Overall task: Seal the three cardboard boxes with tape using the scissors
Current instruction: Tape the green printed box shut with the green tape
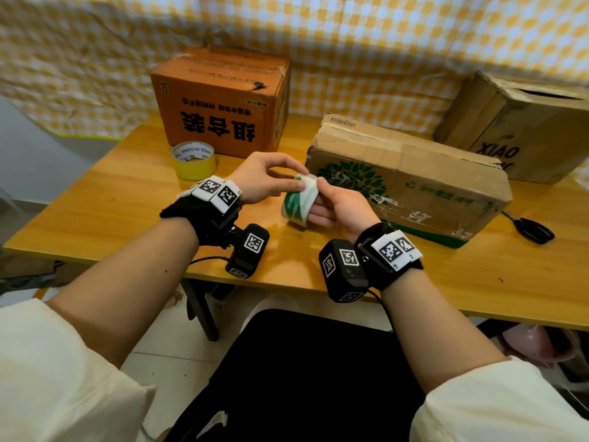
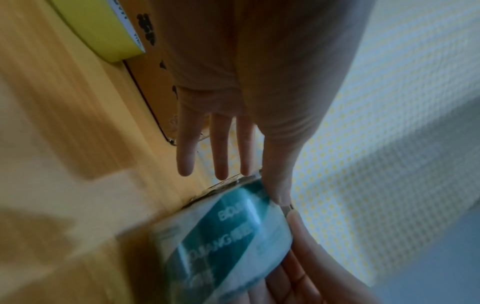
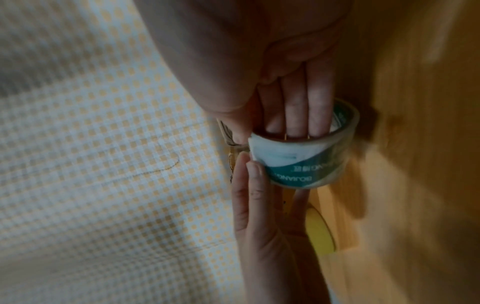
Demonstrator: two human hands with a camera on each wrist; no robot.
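The clear tape roll [image 1: 299, 199], printed green and white, is held above the worktop [image 1: 127, 199], just in front of the flat middle box [image 1: 411, 177]. The right hand [image 1: 338, 207] carries it with fingers [image 3: 298, 115] pushed through the core and the thumb against the outer face. The left hand [image 1: 264, 178] pinches at the roll's upper edge with thumb and forefinger, the other fingers [image 2: 221, 144] held straight. This appears to be the search for the free tape end.

The scissors [image 1: 529, 228] lie on the worktop to the right of the middle box, out of either hand. An orange box [image 1: 220, 103] stands at the rear left with a yellow tape roll [image 1: 194, 161] beside it. A third box [image 1: 522, 126], its top slot open, stands at the rear right.

Likely faults from here:
- The free end may split or tear into a narrow strip if picked at one corner.
- A long pulled length may fold and stick to itself or to the fingers.
- The roll may slip off the right fingers under a hard pull.
- Both hands are occupied, so reaching the scissors requires releasing one grip, and the end may snap back onto the roll.
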